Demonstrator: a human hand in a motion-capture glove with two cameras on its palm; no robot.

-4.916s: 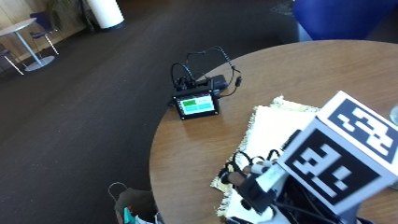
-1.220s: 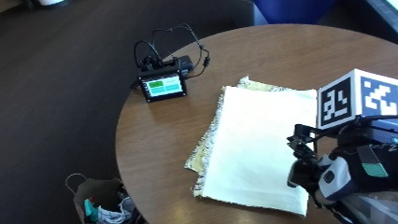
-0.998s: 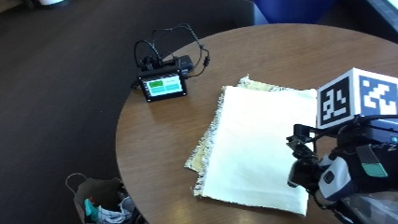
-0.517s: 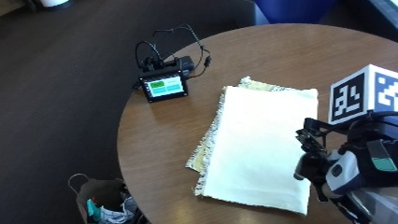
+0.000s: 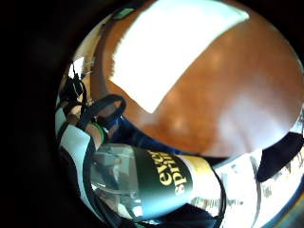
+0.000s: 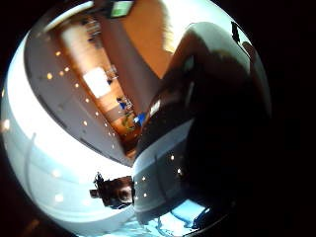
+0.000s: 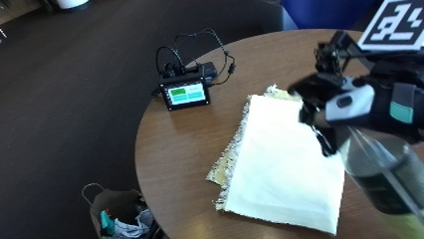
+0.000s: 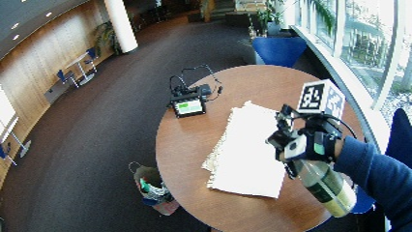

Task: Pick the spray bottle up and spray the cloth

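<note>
Holding the spray bottle (image 8: 324,185) up off the table (image 8: 186,140), we have the pickup behind us, as far as we can judge: our right hand (image 8: 309,145) is wrapped round its neck at the trigger end, and the bottle's body hangs tilted below the hand, over the table's near edge on the right. The spraying looks not yet done; we see no mist and no wet mark on the cloth (image 8: 248,152). What is left, we judge, is to aim the nozzle at the cloth and squeeze.

On the bottle's dark green label (image 5: 164,187) we read "ever spring" in pale yellow letters; above the label the body is clear (image 5: 114,166), below it pale.

The cloth lies flat in the middle of the table, just beside and under the hand, a cream sheet on top of a frayed, yellower layer (image 7: 232,149) showing along its left edge. Near the far left edge of the table stands a small screen (image 8: 188,107) with green panels, its writing too small to read, and black cables (image 8: 196,77) coil behind it. A bag (image 8: 153,191) sits on the floor by the table's near left edge.
</note>
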